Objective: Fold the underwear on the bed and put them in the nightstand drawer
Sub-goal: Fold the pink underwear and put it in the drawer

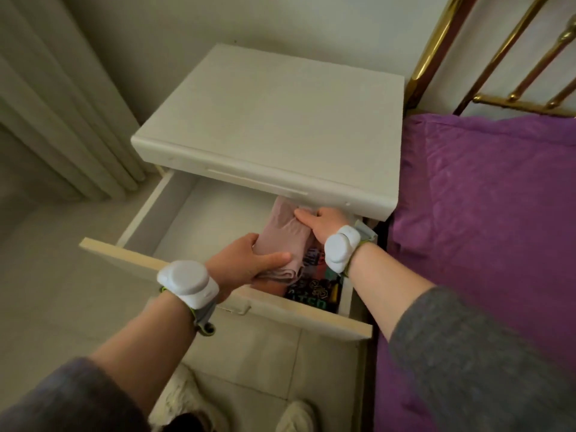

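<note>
Holding item: folded pink underwear (285, 235), one piece, gripped at both ends inside the open drawer (137, 219) of the white nightstand (268, 120), toward the drawer's right half. Left hand (246, 263): clasps the near end, thumb laid across the top, fingers curled under the cloth. Right hand (324, 226): grasps the far end just below the nightstand's top edge, fingers bent over the fabric. Beneath and beside the pink piece: dark printed garments (314, 285), lying flat against the drawer's right wall. Each wrist: one white band-mounted device (187, 280). Right of the nightstand: bed with purple cover (486, 198) and brass frame (433, 42). Left: pale curtain (56, 104). Floor: light fuzzy slippers (184, 397).
</note>
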The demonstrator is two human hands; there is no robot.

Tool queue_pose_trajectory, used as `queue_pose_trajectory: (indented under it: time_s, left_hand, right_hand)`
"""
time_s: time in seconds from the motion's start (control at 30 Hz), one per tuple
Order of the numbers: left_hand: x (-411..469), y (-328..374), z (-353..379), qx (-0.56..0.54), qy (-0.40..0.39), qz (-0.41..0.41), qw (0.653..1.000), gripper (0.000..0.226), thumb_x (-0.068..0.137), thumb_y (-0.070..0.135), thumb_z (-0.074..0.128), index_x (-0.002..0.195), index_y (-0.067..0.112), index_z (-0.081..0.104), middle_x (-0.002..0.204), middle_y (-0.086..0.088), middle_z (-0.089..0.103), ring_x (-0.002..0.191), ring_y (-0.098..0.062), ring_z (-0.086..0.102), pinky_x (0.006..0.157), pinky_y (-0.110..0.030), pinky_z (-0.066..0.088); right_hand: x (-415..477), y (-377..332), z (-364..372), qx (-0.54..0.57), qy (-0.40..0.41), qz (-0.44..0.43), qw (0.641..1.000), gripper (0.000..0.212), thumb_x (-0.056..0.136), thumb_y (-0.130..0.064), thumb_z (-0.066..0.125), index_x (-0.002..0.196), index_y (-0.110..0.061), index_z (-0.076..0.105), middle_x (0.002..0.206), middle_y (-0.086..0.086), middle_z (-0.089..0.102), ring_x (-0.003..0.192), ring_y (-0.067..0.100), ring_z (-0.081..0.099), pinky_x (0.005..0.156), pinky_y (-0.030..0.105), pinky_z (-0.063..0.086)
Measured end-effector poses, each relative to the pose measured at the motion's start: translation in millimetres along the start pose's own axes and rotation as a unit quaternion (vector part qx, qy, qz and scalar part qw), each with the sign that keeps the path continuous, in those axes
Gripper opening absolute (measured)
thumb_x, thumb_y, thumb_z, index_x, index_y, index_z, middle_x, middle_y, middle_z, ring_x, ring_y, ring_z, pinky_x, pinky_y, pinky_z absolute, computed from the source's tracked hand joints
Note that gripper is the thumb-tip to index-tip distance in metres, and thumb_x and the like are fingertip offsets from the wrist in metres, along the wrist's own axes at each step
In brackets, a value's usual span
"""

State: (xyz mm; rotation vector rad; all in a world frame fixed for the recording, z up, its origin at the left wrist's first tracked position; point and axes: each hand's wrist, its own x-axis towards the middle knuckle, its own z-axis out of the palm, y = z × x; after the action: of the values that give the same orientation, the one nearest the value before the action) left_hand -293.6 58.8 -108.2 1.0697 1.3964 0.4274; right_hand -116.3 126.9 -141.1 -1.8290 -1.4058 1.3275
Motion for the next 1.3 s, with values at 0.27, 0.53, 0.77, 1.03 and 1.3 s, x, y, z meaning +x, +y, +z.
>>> queue_pose_trajectory:
  time_s: [0.27,0.53,0.77,1.03,1.3]
  left_hand:
    - [33.6,-11.1,-41.0,0.124,-0.034,-0.05,0.99,0.045,0.072,0.028,0.08,0.109,0.017,0.058,0.099,-0.002,0.07,0.09,-0.017,0.069,0.081,-0.029,0.057]
    - [60.8,-27.2,-77.6,0.293,-0.008,-0.119,0.949,0.053,0.067,0.034,0.083,0.113,0.019,0.06,0.103,0.001,0.07,0.092,-0.02,0.068,0.09,-0.036,0.055]
    - [94.8,-53.4,-91.1,0.438,-0.046,-0.155,0.884,0.036,0.056,0.052,0.081,0.075,0.031,0.059,0.07,0.016,0.063,0.064,-0.004,0.06,0.055,-0.017,0.045]
    - [129.8,-75.1,-90.9,0.466,-0.137,-0.182,0.855,0.066,0.027,0.067,0.078,0.076,0.025,0.066,0.077,0.006,0.075,0.068,-0.012,0.072,0.064,-0.022,0.057]
    - [127.4,-73.7,-85.8,0.572,-0.066,-0.196,0.793,0.009,0.094,0.029,0.045,0.086,0.025,0.044,0.089,0.009,0.046,0.085,-0.015,0.045,0.06,-0.013,0.033]
  right_hand:
    - [48.1,-5.7,35.9,-0.104,-0.09,-0.055,0.989,0.033,0.084,-0.029,0.067,0.108,-0.006,0.064,0.103,0.009,0.065,0.096,0.023,0.06,0.068,0.019,0.036]
    - [66.2,-17.5,62.9,-0.183,-0.105,-0.128,0.969,0.033,0.082,-0.025,0.069,0.109,-0.008,0.065,0.109,0.012,0.067,0.092,0.02,0.06,0.063,0.017,0.033]
    - [80.1,-15.2,86.2,-0.322,-0.153,-0.142,0.923,0.03,0.084,-0.029,0.064,0.107,-0.01,0.063,0.112,0.012,0.064,0.102,0.029,0.059,0.076,0.027,0.042]
    - [85.4,-14.5,89.0,-0.422,-0.201,-0.127,0.875,0.037,0.093,-0.03,0.054,0.109,0.001,0.064,0.114,0.02,0.064,0.1,0.033,0.061,0.076,0.034,0.048]
    - [87.0,5.0,99.3,-0.411,-0.127,-0.101,0.897,0.039,0.088,-0.042,0.055,0.104,-0.008,0.052,0.095,0.01,0.059,0.085,0.029,0.054,0.089,0.044,0.038]
